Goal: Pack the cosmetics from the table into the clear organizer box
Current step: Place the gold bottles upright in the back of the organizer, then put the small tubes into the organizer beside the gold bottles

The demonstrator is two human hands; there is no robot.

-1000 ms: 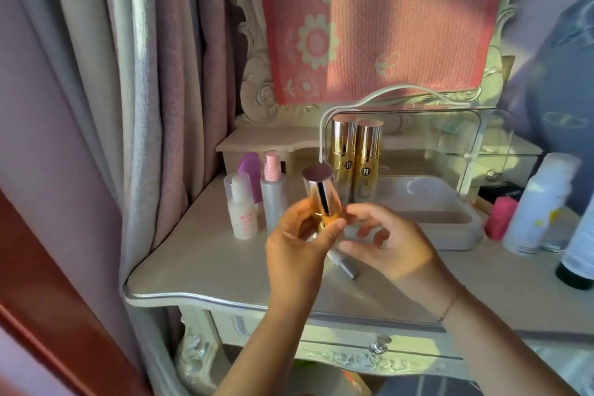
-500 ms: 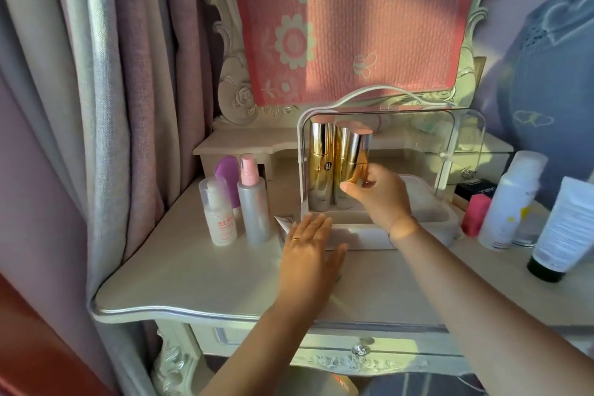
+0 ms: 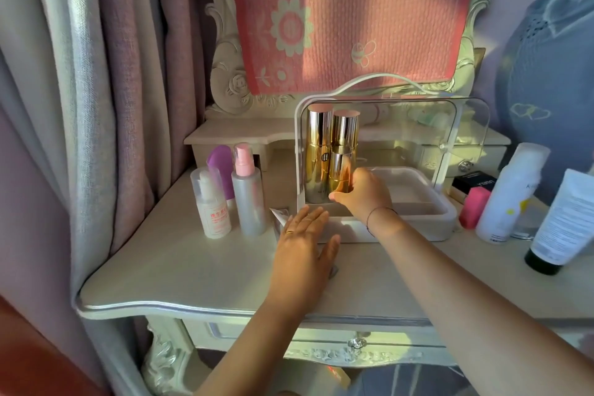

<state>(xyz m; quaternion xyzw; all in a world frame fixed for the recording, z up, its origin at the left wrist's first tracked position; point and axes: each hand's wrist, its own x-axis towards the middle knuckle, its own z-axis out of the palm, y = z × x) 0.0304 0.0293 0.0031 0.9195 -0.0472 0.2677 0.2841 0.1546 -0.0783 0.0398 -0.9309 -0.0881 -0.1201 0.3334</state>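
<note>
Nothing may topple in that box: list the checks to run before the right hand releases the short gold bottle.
1. Short shiny gold bottle upright in the clear plastic organizer box with white base: ok.
2. Its base seated on the box floor: cannot tell, the right hand hides it.
3. Grip of the right hand curled round the bottle: ok.
4. Two taller gold bottles behind it upright: ok.
5. Bare room in the box's right part: ok.
6. Left hand outside the box, flat on the cream dressing table: ok.
</note>
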